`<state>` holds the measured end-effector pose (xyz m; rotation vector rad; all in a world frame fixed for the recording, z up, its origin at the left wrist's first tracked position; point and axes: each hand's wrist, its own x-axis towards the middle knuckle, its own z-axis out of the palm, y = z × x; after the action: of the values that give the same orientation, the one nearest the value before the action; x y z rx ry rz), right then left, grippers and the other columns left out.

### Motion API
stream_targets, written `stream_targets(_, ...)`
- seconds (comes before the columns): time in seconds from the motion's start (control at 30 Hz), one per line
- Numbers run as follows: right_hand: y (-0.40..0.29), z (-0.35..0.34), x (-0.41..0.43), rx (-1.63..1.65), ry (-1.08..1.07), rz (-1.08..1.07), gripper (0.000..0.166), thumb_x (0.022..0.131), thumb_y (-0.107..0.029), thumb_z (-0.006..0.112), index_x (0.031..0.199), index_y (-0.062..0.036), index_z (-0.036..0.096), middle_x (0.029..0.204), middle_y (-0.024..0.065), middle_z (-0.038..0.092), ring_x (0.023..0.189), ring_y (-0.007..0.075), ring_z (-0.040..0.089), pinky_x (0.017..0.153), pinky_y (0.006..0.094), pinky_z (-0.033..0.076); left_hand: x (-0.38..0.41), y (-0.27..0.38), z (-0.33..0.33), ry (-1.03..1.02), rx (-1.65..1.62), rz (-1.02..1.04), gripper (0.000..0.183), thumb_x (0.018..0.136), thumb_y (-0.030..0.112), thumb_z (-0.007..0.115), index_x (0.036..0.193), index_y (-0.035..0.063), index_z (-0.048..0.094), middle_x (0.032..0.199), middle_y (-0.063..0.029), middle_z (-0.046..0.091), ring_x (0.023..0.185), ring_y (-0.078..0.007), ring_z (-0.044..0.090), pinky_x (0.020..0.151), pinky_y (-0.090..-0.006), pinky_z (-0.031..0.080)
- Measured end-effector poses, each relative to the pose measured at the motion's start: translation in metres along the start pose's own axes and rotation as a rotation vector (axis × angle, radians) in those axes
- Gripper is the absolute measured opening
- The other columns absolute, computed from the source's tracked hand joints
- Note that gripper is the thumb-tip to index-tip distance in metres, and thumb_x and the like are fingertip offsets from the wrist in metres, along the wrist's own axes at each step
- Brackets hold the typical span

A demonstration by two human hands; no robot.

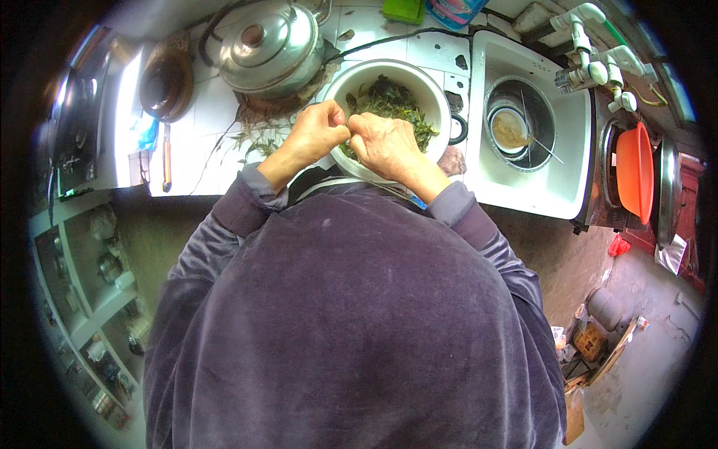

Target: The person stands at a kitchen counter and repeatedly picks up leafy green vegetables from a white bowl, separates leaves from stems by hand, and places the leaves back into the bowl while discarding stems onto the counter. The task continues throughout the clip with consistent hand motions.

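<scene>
A white basin (331,90) stands on the tiled counter and holds a heap of dark green leafy stems (387,95). My left hand (317,133) is over its near left rim, fingers curled and thumb pressed in. Beside it my right hand (387,140) is bent over the greens, its fingertips close to those of the left. Whatever lies between the fingers is too small or hidden to make out. Loose sprigs (263,143) are scattered on the tiles left of the basin.
Behind on the left stands a metal kettle (269,50). A white sink (524,193) to the right holds a metal pot (493,90) with a bowl inside. A knife (167,157) lies near the counter's front edge. White taps (594,73) jut over the sink's right side.
</scene>
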<state>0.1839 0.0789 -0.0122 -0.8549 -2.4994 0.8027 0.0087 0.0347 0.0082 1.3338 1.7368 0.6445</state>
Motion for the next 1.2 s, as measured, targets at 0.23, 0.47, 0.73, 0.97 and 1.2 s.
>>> stream_targets(0.23, 0.011, 0.003, -0.005, 0.086, 0.018, 0.128, 0.015, 0.081, -0.02, 0.055, 0.083, -0.0064, 0.061, 0.083, 0.0172, 0.066, 0.076, 0.039, 0.065, 0.07, 0.0505, 0.051, -0.008, -0.006, -0.021, -0.166, -0.569, -0.239, 0.011, 0.082, 0.011, 0.063, 0.083, 0.0114, 0.053, 0.079, 0.0035, 0.055, 0.07, -0.0075, 0.055, 0.071, -0.0261, 0.051)
stream_targets(0.47, 0.059, -0.025, -0.016, 0.087, 0.072, 0.291, 0.02, 0.085, -0.022, 0.051, 0.082, -0.0048, 0.06, 0.078, 0.0182, 0.065, 0.077, 0.0391, 0.064, 0.072, 0.0465, 0.051, -0.025, -0.025, -0.096, -0.272, -0.847, -0.34, 0.012, 0.087, 0.013, 0.067, 0.09, 0.0125, 0.056, 0.068, 0.007, 0.048, 0.057, -0.0038, 0.046, 0.08, -0.0287, 0.052)
stream_targets(0.73, 0.077, -0.043, -0.034, 1.046, -0.039, 0.589, 0.029, 0.097, -0.034, 0.059, 0.086, -0.0069, 0.062, 0.065, -0.0018, 0.055, 0.055, 0.0071, 0.056, 0.053, 0.0217, 0.047, -0.031, -0.065, -0.105, -0.002, -0.81, -0.284, 0.009, 0.092, 0.013, 0.062, 0.098, 0.0093, 0.057, 0.074, 0.0056, 0.056, 0.064, -0.0047, 0.055, 0.076, -0.026, 0.054)
stream_targets(0.97, 0.055, -0.042, -0.035, 1.26, -0.023, 0.636, 0.039, 0.099, -0.041, 0.053, 0.086, -0.0043, 0.057, 0.065, -0.0002, 0.051, 0.057, 0.0097, 0.053, 0.055, 0.025, 0.048, -0.04, -0.083, -0.095, 0.473, 0.689, 0.051, 0.016, 0.089, 0.021, 0.066, 0.089, 0.0045, 0.067, 0.076, -0.0082, 0.064, 0.07, -0.0241, 0.064, 0.064, -0.035, 0.049)
stream_targets(1.2, 0.021, -0.031, -0.018, 1.269, -0.186, 0.722, 0.066, 0.099, -0.062, 0.032, 0.083, -0.0029, 0.057, 0.063, 0.0021, 0.049, 0.054, 0.0116, 0.048, 0.055, 0.0257, 0.046, -0.014, 0.029, -0.019, 0.229, 0.13, 0.39, 0.018, 0.087, 0.015, 0.064, 0.098, 0.0022, 0.068, 0.089, -0.0142, 0.067, 0.077, -0.0251, 0.067, 0.068, -0.0347, 0.053)
